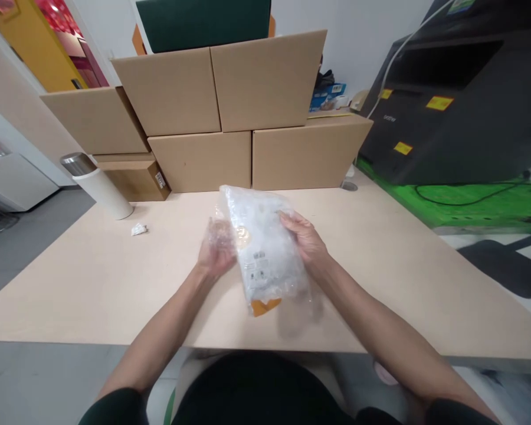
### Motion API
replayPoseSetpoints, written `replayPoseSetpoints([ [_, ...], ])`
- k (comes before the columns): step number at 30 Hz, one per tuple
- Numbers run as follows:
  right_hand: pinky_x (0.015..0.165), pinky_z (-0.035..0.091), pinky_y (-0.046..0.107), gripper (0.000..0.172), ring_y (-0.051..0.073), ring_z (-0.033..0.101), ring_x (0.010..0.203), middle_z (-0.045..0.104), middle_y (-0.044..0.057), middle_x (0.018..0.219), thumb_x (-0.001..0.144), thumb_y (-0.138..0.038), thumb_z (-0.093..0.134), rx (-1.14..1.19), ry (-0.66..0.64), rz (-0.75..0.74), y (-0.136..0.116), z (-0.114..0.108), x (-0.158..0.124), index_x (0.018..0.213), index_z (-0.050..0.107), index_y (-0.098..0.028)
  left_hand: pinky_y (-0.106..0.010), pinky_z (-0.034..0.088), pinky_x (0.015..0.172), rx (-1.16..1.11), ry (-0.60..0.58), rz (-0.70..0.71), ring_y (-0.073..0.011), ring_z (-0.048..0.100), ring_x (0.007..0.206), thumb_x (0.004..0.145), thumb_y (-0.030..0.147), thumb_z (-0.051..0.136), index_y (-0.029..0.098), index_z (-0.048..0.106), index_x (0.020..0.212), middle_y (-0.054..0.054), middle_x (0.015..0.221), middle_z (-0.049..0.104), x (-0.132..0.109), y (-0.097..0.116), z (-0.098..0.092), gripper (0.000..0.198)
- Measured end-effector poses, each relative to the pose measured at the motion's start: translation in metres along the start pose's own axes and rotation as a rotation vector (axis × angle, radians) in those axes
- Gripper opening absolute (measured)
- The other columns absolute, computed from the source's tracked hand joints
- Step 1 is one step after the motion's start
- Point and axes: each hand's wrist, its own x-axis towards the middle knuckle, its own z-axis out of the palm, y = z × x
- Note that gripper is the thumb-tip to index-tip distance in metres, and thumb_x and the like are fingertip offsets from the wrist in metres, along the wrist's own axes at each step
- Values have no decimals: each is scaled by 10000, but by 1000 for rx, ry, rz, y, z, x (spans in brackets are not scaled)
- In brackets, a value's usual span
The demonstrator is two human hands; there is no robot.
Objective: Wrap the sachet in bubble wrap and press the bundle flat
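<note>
A clear plastic bag (269, 248) with a whitish item inside is held up over the middle of the wooden table. Small dark print, a pale round sticker and an orange patch at its lower end show on it. My right hand (306, 237) grips the bag's right edge, thumb on the front face. At the bag's left side is my left hand (218, 243), partly behind loose clear plastic; its fingers are blurred and partly covered, so its hold cannot be made out.
Cardboard boxes (199, 162) are stacked along the back of the table (380, 283). At the left stand a white bottle with a metal lid (101, 189) and a small crumpled scrap (138, 229). A large dark machine (460, 112) is on the right, above a green surface.
</note>
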Motion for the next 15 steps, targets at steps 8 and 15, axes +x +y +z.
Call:
replayPoseSetpoints([
  [8, 759, 590, 336, 346, 201, 715, 795, 764, -6, 870, 598, -294, 879, -9, 55, 43, 2, -7, 6, 901, 726, -227, -368, 553, 873, 292, -123, -15, -266, 713, 957, 738, 349, 822, 172, 691, 1107, -83, 1035, 748, -13, 6, 17, 429],
  [15, 511, 462, 255, 308, 124, 546, 531, 611, -40, 575, 548, -377, 844, -337, 395, -50, 29, -13, 34, 657, 626, -188, -355, 576, 799, 317, 106, -142, -250, 719, 853, 727, 413, 822, 147, 694, 990, -102, 939, 754, -8, -37, 15, 395],
])
